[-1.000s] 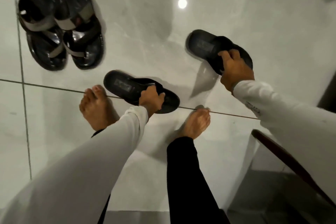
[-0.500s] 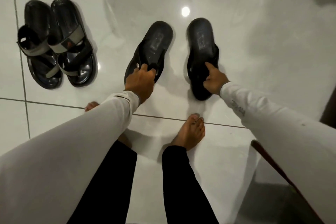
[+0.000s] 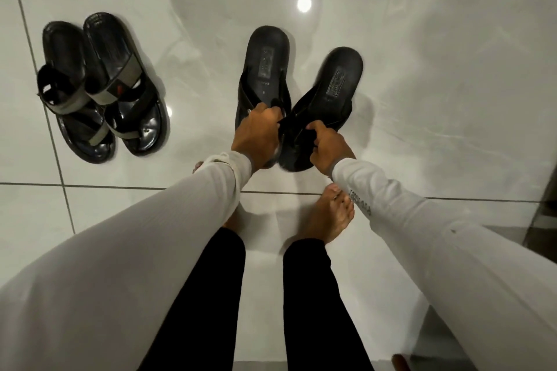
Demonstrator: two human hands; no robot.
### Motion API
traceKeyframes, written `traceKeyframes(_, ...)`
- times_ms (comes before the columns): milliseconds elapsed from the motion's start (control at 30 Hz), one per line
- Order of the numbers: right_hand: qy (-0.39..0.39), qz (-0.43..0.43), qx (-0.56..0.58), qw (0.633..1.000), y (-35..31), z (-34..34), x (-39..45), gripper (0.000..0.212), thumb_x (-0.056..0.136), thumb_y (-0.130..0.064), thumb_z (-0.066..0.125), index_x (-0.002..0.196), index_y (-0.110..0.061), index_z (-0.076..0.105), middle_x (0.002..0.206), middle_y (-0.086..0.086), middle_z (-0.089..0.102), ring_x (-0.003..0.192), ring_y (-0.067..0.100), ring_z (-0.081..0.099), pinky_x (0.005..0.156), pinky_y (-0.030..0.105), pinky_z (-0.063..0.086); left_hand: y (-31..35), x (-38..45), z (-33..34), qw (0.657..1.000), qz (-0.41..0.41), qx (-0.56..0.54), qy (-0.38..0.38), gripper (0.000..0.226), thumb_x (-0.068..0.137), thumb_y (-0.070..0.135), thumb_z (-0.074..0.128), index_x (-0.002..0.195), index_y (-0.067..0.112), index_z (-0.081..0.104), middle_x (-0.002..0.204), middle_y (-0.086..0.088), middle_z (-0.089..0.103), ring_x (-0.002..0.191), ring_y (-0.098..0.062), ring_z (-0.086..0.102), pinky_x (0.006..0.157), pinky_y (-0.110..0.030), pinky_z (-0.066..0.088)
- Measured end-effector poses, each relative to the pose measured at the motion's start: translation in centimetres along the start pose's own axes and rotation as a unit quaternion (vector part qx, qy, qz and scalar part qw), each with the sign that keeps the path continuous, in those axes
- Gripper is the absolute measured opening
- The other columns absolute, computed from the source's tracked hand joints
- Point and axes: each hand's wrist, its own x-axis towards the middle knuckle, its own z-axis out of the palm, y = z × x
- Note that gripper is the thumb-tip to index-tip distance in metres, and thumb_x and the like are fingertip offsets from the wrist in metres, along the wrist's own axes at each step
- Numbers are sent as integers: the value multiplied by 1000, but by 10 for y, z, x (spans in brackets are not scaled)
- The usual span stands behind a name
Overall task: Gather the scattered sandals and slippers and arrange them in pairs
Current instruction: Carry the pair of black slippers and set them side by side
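Two black flip-flop slippers lie side by side on the glossy white tile floor point(image 3: 422, 99). My left hand point(image 3: 256, 137) grips the straps of the left slipper point(image 3: 266, 60), which points straight away from me. My right hand point(image 3: 330, 149) grips the toe end of the right slipper point(image 3: 337, 84), whose heel angles out to the right. The two toe ends touch between my hands. At the left stands a pair of black sandals with grey straps point(image 3: 102, 87), set close together.
My bare right foot point(image 3: 327, 217) stands just below the slippers on a grout line; my left foot point(image 3: 199, 166) is mostly hidden by my left sleeve. A dark wooden edge point(image 3: 539, 220) shows at the far right. A ceiling light reflects on the tiles point(image 3: 303, 3).
Both hands turned the black slippers from lying crosswise and apart to pointing away from me, then drew them together until their toe ends met. The strapped sandals stayed put.
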Motion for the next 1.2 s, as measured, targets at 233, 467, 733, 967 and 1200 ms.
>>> traceKeyframes(233,18,-16,-77,997,1,-11,-3,55,87,-5,58,139,-17,46,120,20,60,114,40,58,96,50,53,-19,-3,-11,999,-3,-7,49,34,98,19,52,132,14,53,137,-11,44,107,-33,64,93,-45,59)
traceKeyframes(467,30,-32,-122,992,2,-15,-3,55,91,-9,58,142,-20,45,127,18,55,120,38,53,96,49,53,-36,1,-21,991,-81,86,-55,76,96,38,57,160,32,17,136,-20,46,111,-40,62,95,-50,56)
traceKeyframes(733,10,-53,-128,990,6,-25,-4,58,91,-10,58,146,-20,44,131,17,52,123,37,52,98,48,53,-17,7,-18,988,-121,28,-94,86,91,42,64,161,30,15,137,-23,45,120,-45,57,104,-52,51)
traceKeyframes(967,28,-44,-129,990,12,-42,-8,59,88,-14,61,145,-23,47,140,16,41,123,38,51,104,43,50,3,18,-9,984,-119,-4,-131,87,90,43,63,161,35,13,153,-27,29,138,-48,40,115,-56,39)
traceKeyframes(1200,88,-64,-187,976,28,-70,17,82,80,-20,71,152,-28,33,165,16,7,140,42,36,106,50,47,33,40,-1,978,-139,-5,-156,86,91,40,61,161,31,12,153,-32,23,140,-53,30,117,-56,37)
